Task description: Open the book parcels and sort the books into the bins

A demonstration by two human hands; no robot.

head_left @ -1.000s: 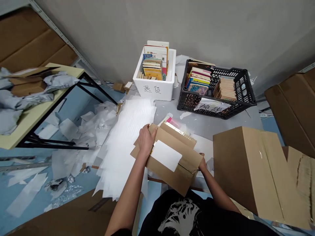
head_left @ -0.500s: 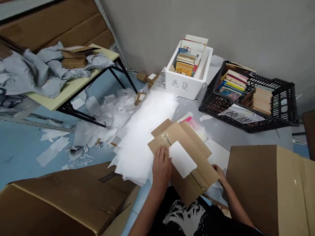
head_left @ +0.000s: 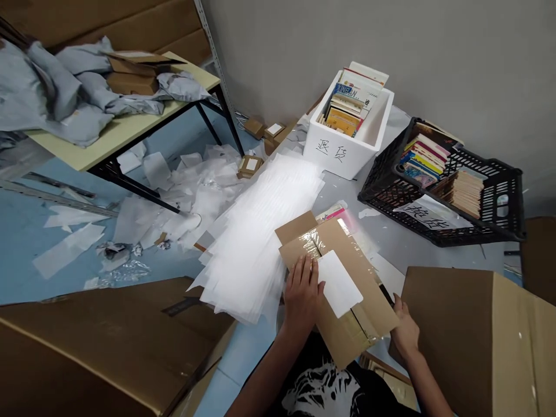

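Far left: grey poly mailers (head_left: 65, 92) bunched on a pale laminate folding table (head_left: 130, 145) with black steel legs, a few small kraft boxes (head_left: 132, 84) on top. Floor below is blue, littered with torn white wrap scraps (head_left: 156, 171) and crumpled clear film (head_left: 124, 270). Big corrugated carton (head_left: 95, 347) at lower left, brown, flaps not clearly readable.

Centre: stack of translucent ribbed foam sheets (head_left: 260, 231), soft, ragged edges. Right beside it sits the work item: a flat kraft cardboard mailer (head_left: 347, 301), rectangular, seams sealed with glossy clear tape (head_left: 310, 240), matte white label (head_left: 339, 284) on top. It is held in front of the torso, over the black printed shirt (head_left: 321, 394).

Left hand (head_left: 303, 292): fingers spread, palm down on the mailer, beside the label. Open, pressing rather than gripping.

Right hand (head_left: 406, 330): narrow, fingers wrapped at the mailer's near right edge, holding it.

Beyond: pink-and-white packet (head_left: 334, 212) just past the mailer's far end. White foam box (head_left: 343, 152) with black marker characters, packed with upright books (head_left: 351, 98). Black plastic mesh crate (head_left: 499, 202) with books (head_left: 423, 156) and paper sign (head_left: 428, 212). Far right: tall kraft carton (head_left: 469, 341).
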